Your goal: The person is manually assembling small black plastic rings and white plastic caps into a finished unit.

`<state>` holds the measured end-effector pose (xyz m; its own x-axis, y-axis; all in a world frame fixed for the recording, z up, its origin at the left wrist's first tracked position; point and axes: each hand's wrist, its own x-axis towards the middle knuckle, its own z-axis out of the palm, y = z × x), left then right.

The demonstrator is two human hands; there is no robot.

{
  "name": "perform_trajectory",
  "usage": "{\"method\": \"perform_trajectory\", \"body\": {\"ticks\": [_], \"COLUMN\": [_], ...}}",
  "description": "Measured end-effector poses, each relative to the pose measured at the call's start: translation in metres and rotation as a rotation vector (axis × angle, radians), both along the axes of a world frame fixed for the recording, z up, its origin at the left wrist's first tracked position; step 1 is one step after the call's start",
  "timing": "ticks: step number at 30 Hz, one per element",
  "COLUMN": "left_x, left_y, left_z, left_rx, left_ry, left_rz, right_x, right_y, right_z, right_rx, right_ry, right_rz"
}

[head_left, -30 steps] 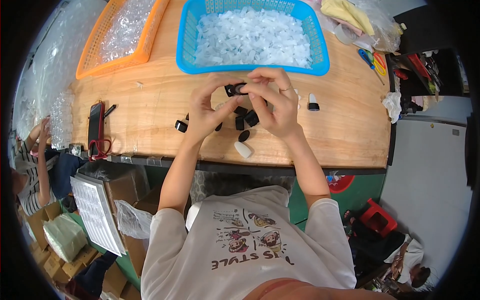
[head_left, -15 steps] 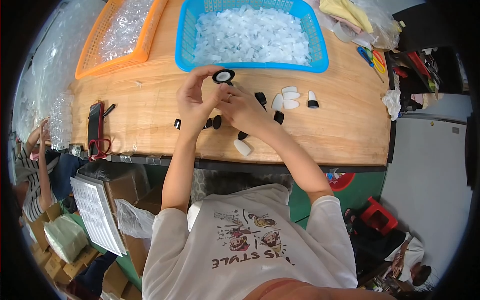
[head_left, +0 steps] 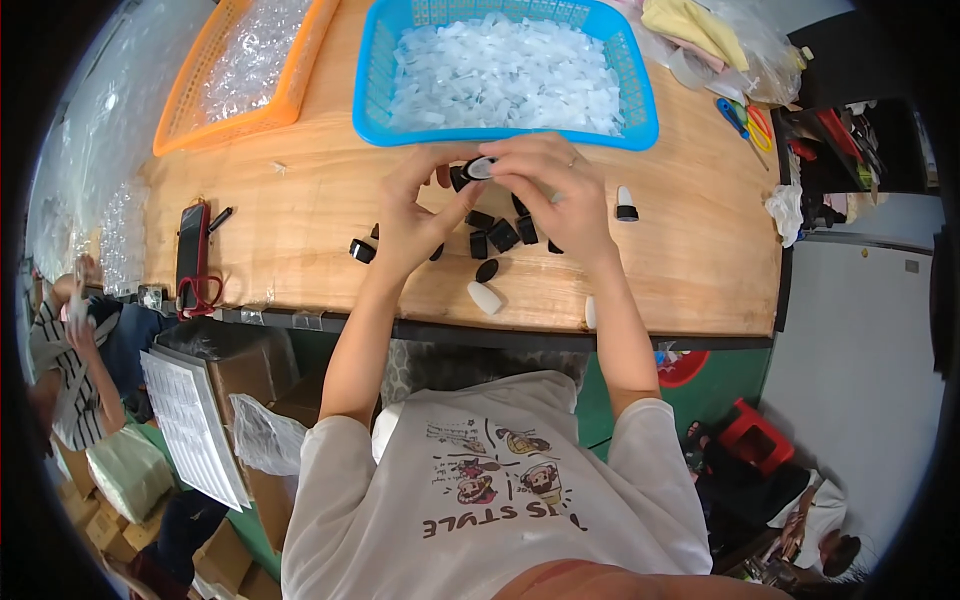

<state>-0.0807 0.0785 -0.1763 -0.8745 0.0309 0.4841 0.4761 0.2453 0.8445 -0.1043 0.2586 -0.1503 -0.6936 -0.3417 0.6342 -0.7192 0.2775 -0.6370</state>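
Note:
Both hands meet over the table just below the blue basket. My left hand (head_left: pixel 415 205) is closed, fingers and thumb gripping a small black cap (head_left: pixel 459 179). At its right side shows an oval with a white inside and dark rim (head_left: pixel 481 168), tilted to the right. The fingertips of my right hand (head_left: pixel 560 185) pinch at this oval's right edge; whether it is joined to the cap I cannot tell. Under the hands lie several black caps (head_left: pixel 503 235). A white tapered oval piece (head_left: pixel 485 297) rests nearer the table's front edge.
A blue basket (head_left: pixel 505 137) of translucent pieces stands at the back, an orange basket (head_left: pixel 230 132) left of it. A phone (head_left: pixel 190 243) and red glasses (head_left: pixel 205 293) lie at left. To the right are a white piece in a black base (head_left: pixel 626 204) and scissors (head_left: pixel 758 128). Another person sits far left.
My right hand has moved right and up, its fingers now at the oval's edge. The black piece has shifted right and tilted. The group of white pieces is now hidden by my right hand.

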Motion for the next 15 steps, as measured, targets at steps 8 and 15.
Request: {"method": "perform_trajectory", "body": {"ticks": [8,15], "left_x": [-0.001,0.0], "left_y": [0.003,0.003], "left_z": [-0.006,-0.003], "left_rx": [0.14,0.144], "left_ry": [-0.066,-0.003], "left_rz": [-0.063,-0.036], "right_x": [-0.002,0.006], "right_y": [-0.004,-0.012], "right_z": [-0.012,-0.001], "right_rx": [0.11,-0.243], "right_ry": [0.16,-0.352], "right_rz": [-0.068,-0.012]}}
